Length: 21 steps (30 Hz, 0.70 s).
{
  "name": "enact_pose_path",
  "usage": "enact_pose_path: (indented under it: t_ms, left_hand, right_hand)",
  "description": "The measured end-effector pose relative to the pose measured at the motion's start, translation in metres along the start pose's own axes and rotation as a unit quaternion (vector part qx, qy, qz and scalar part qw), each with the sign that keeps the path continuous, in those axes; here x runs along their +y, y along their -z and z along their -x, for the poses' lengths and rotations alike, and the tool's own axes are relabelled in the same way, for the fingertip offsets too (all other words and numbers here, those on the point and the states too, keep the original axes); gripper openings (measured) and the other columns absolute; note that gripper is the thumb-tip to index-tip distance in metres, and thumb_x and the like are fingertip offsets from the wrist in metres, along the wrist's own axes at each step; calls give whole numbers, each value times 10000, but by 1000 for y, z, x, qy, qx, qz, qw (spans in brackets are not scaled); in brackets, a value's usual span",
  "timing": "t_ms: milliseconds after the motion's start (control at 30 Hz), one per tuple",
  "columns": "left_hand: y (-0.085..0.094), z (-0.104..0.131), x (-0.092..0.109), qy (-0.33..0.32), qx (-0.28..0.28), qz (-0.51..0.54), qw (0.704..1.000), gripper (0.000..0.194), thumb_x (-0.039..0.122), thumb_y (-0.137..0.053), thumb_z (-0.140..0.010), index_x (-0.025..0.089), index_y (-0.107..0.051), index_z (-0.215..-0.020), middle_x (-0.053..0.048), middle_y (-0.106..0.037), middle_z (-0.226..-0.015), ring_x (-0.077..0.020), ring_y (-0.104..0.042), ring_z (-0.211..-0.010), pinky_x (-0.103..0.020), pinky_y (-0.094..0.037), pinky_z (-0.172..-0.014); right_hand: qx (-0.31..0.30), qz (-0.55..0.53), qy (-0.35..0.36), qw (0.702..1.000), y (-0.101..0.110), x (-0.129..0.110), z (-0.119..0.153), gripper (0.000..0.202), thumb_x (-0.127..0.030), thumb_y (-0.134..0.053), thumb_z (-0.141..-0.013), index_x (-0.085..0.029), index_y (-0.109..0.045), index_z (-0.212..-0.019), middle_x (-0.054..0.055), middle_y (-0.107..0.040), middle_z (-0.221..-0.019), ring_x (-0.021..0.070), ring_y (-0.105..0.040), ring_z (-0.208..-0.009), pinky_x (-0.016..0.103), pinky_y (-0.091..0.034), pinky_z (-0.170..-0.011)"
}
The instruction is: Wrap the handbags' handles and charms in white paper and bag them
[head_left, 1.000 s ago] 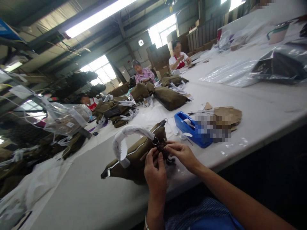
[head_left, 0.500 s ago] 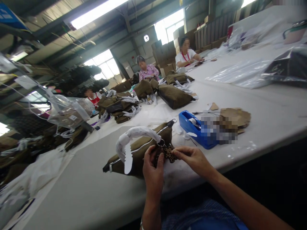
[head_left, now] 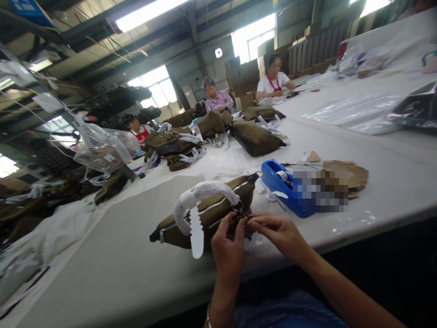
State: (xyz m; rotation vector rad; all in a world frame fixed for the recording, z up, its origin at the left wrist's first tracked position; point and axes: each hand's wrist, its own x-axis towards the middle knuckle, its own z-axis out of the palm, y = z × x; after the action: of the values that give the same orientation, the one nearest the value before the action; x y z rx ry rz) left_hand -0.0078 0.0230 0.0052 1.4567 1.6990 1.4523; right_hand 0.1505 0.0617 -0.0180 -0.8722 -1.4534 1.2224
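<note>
An olive bag (head_left: pixel 218 208) with a zipper lies on the table, its handle (head_left: pixel 208 187) wrapped in white. A metal ring (head_left: pixel 236 206) joins the handle's right end to a small leopard-print charm (head_left: pixel 243 217), mostly hidden by fingers. My left hand (head_left: pixel 228 241) grips the charm between thumb and fingers from the left. On the right side, my right hand (head_left: pixel 276 230) pinches the same charm, its fingertips close to the left thumb. A white serrated strip (head_left: pixel 197 232) hangs from the handle.
Right of the bag are a blue tape dispenser (head_left: pixel 285 189) and torn brown paper (head_left: pixel 351 177). More olive bags (head_left: pixel 254 136) lie farther back. Clear plastic sheets (head_left: pixel 355 111) cover the back right. Three people sit across the table; a plastic bag (head_left: pixel 105 152) hangs at left.
The view has shifted, moving the scene slightly right. My right fingers have closed in toward my left hand, and less of the leopard-print charm shows.
</note>
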Motion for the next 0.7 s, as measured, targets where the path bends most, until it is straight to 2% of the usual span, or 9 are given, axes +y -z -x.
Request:
enact_pose_path:
  t_ms: [67, 133, 267, 433, 700]
  left_hand:
    - [0, 0, 2, 23, -5, 38, 999, 298, 355, -716, -867, 184, -734, -1111, -76, -799, -993, -230, -775, -904, -330, -639, -822]
    - [1, 0, 3, 33, -3, 61, 998, 296, 348, -730, -853, 171, -732, -1090, -80, -799, -977, -228, -779, -888, -315, -650, -789]
    - [0, 0, 5, 46, -6, 86, 995, 295, 324, -746, -833, 164, -721, -1080, -74, -798, -948, -216, -782, -851, -296, -659, -752]
    - [0, 0, 3, 45, -8, 85, 995, 302, 328, -745, -834, 163, -720, -1086, -75, -796, -942, -218, -780, -847, -301, -662, -739]
    - [0, 0, 5, 37, -6, 83, 996, 296, 336, -749, -835, 167, -725, -1077, -78, -800, -945, -225, -783, -852, -307, -664, -744]
  right_hand:
    - [56, 90, 51, 993, 7, 1, -1, 222, -424, -697, -897, -250, -824, -951, 74, -756, -1095, 236, -712, -990, 353, -585, -901]
    - [101, 189, 103, 971, 16, 2, -1, 200, -376, -661, -931, -265, -817, -990, 65, -750, -1035, 223, -706, -953, 347, -582, -876]
    - [122, 311, 160, 929, 28, 2, -1, 221, -297, -593, -976, -271, -795, -1062, 49, -737, -976, 195, -707, -876, 323, -570, -843]
    - [132, 365, 163, 907, 27, 5, 1, 224, -287, -581, -985, -273, -791, -1063, 39, -738, -987, 185, -715, -857, 302, -564, -829]
    - [131, 400, 168, 892, 21, 5, 2, 229, -297, -570, -994, -283, -787, -1068, 31, -743, -994, 174, -709, -826, 292, -568, -814]
